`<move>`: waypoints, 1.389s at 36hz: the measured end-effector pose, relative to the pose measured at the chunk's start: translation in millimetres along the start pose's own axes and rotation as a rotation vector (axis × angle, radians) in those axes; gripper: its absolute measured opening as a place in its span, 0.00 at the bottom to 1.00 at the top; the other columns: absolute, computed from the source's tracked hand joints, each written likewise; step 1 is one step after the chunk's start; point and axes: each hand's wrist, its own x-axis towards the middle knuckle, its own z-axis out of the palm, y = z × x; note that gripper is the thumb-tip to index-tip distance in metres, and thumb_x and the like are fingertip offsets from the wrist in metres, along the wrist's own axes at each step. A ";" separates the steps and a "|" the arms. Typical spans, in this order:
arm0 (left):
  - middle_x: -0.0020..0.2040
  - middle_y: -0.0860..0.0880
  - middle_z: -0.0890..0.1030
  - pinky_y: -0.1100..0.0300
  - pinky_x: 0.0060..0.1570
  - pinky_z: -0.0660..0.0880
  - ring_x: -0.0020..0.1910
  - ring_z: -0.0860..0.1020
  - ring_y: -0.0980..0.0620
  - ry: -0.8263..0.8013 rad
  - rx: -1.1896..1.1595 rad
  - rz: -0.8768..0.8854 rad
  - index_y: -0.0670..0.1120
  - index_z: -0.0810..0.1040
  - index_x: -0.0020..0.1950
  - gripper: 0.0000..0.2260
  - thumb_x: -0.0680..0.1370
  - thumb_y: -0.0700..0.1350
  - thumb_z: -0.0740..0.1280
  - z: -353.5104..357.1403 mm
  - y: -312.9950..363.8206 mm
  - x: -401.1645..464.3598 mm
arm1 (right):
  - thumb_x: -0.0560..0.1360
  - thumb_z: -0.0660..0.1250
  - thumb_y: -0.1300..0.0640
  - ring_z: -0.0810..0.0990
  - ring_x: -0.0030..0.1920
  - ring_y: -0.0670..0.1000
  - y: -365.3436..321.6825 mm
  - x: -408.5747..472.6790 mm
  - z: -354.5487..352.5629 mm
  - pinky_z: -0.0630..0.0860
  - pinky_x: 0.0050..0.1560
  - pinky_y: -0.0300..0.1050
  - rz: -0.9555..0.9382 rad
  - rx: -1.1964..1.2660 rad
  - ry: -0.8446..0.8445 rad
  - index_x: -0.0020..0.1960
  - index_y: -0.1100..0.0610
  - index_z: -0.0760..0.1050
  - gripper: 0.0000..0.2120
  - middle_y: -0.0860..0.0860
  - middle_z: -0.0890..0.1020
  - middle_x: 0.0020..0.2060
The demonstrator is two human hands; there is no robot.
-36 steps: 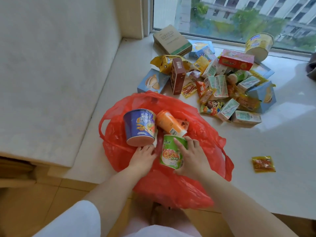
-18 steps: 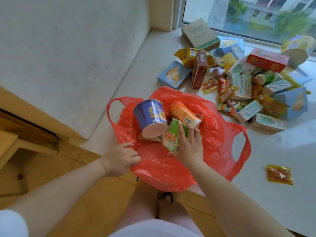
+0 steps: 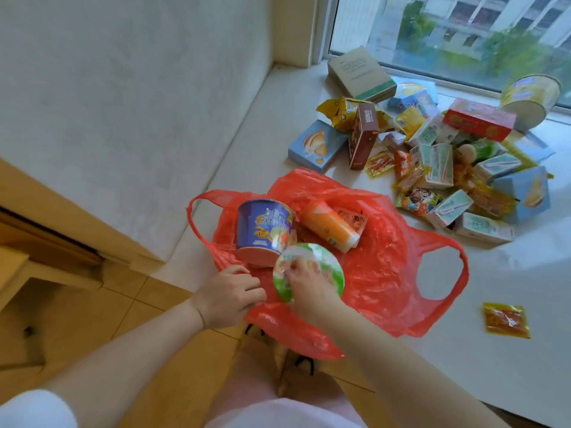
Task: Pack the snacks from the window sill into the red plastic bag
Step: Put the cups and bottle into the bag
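At the sill, we hold a green cup (image 3: pixel 321 264) lid-up over the near edge of the red bag (image 3: pixel 380 273), our right hand (image 3: pixel 306 285) over its lid; its fingers look curled on the rim, though blur hides the exact grip. Our left hand (image 3: pixel 230 296) pinches the bag's near edge just left of the cup. A blue cup (image 3: pixel 262 231) and an orange tube (image 3: pixel 329 225) lie on the bag just beyond. The snack pile (image 3: pixel 448 156) lies ahead and to the right, nearer our right hand, its spread running along the window. One packet (image 3: pixel 506 319) lies apart at far right.
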 end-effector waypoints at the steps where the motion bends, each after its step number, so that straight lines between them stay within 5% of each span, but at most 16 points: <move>1: 0.35 0.54 0.75 0.59 0.48 0.69 0.32 0.73 0.52 0.000 -0.004 0.000 0.50 0.76 0.43 0.05 0.75 0.44 0.61 -1.1 -2.9 -1.5 | 0.76 0.64 0.58 0.72 0.60 0.61 -3.0 3.0 6.4 0.76 0.53 0.54 -0.025 0.037 -0.005 0.68 0.59 0.66 0.22 0.55 0.62 0.67; 7: 0.36 0.55 0.76 0.62 0.42 0.67 0.31 0.74 0.54 -0.042 0.004 -0.014 0.51 0.77 0.43 0.07 0.77 0.47 0.59 -8.0 -24.5 -10.7 | 0.77 0.63 0.50 0.73 0.61 0.55 -3.5 33.9 -17.3 0.72 0.56 0.49 -0.051 0.119 0.175 0.65 0.52 0.72 0.18 0.50 0.72 0.61; 10: 0.35 0.56 0.76 0.62 0.36 0.71 0.29 0.74 0.55 -0.111 0.007 -0.024 0.52 0.76 0.42 0.08 0.77 0.49 0.59 -8.9 -34.3 -13.6 | 0.71 0.67 0.41 0.65 0.66 0.55 -7.5 58.6 -43.3 0.67 0.63 0.49 -0.066 0.013 0.363 0.73 0.50 0.62 0.34 0.51 0.67 0.67; 13: 0.35 0.54 0.78 0.63 0.35 0.71 0.28 0.76 0.53 -0.243 0.029 -0.038 0.51 0.73 0.44 0.11 0.78 0.53 0.54 -11.5 -41.7 -11.3 | 0.65 0.67 0.32 0.57 0.72 0.57 -12.7 90.3 -56.4 0.59 0.70 0.52 -0.046 -0.118 0.283 0.77 0.50 0.46 0.51 0.53 0.56 0.74; 16: 0.53 0.48 0.79 0.53 0.48 0.69 0.46 0.79 0.43 -0.593 0.069 -0.047 0.47 0.70 0.61 0.23 0.79 0.61 0.46 -19.1 -46.9 -3.3 | 0.64 0.67 0.30 0.57 0.72 0.58 -15.1 114.3 -54.9 0.57 0.72 0.53 -0.056 -0.227 0.150 0.77 0.50 0.40 0.55 0.55 0.56 0.73; 19: 0.60 0.45 0.76 0.50 0.50 0.70 0.55 0.77 0.40 -0.751 0.135 -0.105 0.47 0.67 0.68 0.27 0.80 0.63 0.46 -22.3 -56.7 3.6 | 0.62 0.68 0.29 0.62 0.66 0.60 -23.8 120.7 -51.2 0.63 0.66 0.52 -0.117 -0.383 0.148 0.77 0.49 0.39 0.57 0.57 0.61 0.69; 22: 0.57 0.42 0.79 0.50 0.49 0.72 0.56 0.76 0.39 -0.781 0.182 -0.180 0.45 0.72 0.64 0.30 0.79 0.65 0.46 -24.4 -66.5 9.8 | 0.63 0.67 0.31 0.65 0.62 0.60 -21.1 118.4 -51.1 0.65 0.63 0.53 -0.184 -0.528 0.222 0.77 0.48 0.40 0.55 0.57 0.63 0.66; 25: 0.56 0.41 0.80 0.51 0.49 0.73 0.57 0.77 0.39 -0.788 0.241 -0.240 0.42 0.76 0.61 0.26 0.81 0.61 0.51 -30.5 -68.9 19.2 | 0.54 0.72 0.30 0.69 0.57 0.60 -4.5 119.0 -51.2 0.70 0.56 0.58 -0.170 -0.521 0.499 0.75 0.48 0.52 0.56 0.57 0.68 0.61; 28: 0.57 0.41 0.79 0.51 0.51 0.74 0.58 0.77 0.40 -0.752 0.262 -0.354 0.42 0.76 0.61 0.21 0.82 0.55 0.54 -35.8 -72.0 24.3 | 0.54 0.78 0.41 0.69 0.54 0.59 5.1 122.6 -48.4 0.75 0.50 0.58 -0.121 -0.455 0.707 0.72 0.51 0.58 0.52 0.55 0.68 0.57; 31: 0.60 0.42 0.78 0.51 0.52 0.75 0.58 0.77 0.40 -0.677 0.216 -0.594 0.42 0.70 0.68 0.22 0.79 0.53 0.59 -36.2 -84.3 27.7 | 0.58 0.79 0.52 0.77 0.52 0.59 2.3 120.1 -41.6 0.77 0.42 0.52 -0.134 -0.429 0.628 0.69 0.55 0.65 0.43 0.54 0.76 0.54; 33: 0.65 0.40 0.73 0.51 0.54 0.73 0.61 0.75 0.41 -0.636 0.184 -0.691 0.40 0.59 0.75 0.29 0.79 0.54 0.61 -35.5 -92.4 33.8 | 0.67 0.73 0.49 0.76 0.58 0.57 4.1 113.2 -32.5 0.76 0.47 0.49 -0.147 -0.386 0.405 0.67 0.55 0.71 0.31 0.53 0.76 0.58; 35: 0.70 0.39 0.67 0.51 0.56 0.72 0.62 0.73 0.41 -0.607 0.167 -0.738 0.39 0.50 0.77 0.34 0.79 0.54 0.61 -36.3 -98.5 41.3 | 0.68 0.72 0.46 0.78 0.53 0.54 8.3 106.2 -26.4 0.77 0.43 0.46 -0.115 -0.386 0.388 0.58 0.54 0.79 0.21 0.51 0.78 0.53; 37: 0.72 0.39 0.63 0.50 0.56 0.72 0.63 0.73 0.40 -0.577 0.143 -0.777 0.40 0.48 0.77 0.36 0.78 0.54 0.62 -38.4 -103.4 47.6 | 0.66 0.74 0.46 0.79 0.48 0.54 11.9 104.0 -26.5 0.77 0.38 0.46 -0.009 -0.234 0.509 0.52 0.54 0.80 0.18 0.51 0.79 0.48; 40: 0.73 0.38 0.60 0.50 0.54 0.73 0.62 0.73 0.39 -0.577 0.114 -0.788 0.44 0.49 0.78 0.34 0.78 0.53 0.62 -37.4 -107.1 51.6 | 0.74 0.65 0.41 0.76 0.51 0.53 6.6 112.6 -42.3 0.75 0.46 0.46 0.273 0.158 0.486 0.55 0.56 0.74 0.19 0.51 0.76 0.50; 45: 0.62 0.45 0.70 0.53 0.44 0.71 0.56 0.76 0.43 -0.528 0.207 -0.742 0.47 0.68 0.67 0.18 0.77 0.47 0.62 -34.0 -114.3 56.4 | 0.72 0.62 0.34 0.81 0.47 0.58 -4.6 146.1 -65.8 0.79 0.44 0.51 0.772 0.991 0.365 0.64 0.64 0.69 0.36 0.56 0.81 0.50; 50: 0.65 0.46 0.68 0.50 0.57 0.66 0.64 0.66 0.44 -0.424 0.323 -0.689 0.49 0.69 0.64 0.19 0.75 0.50 0.67 -26.5 -135.2 72.6 | 0.76 0.62 0.42 0.77 0.39 0.57 12.2 165.6 -59.0 0.74 0.39 0.48 0.836 1.065 0.347 0.39 0.60 0.74 0.20 0.58 0.80 0.41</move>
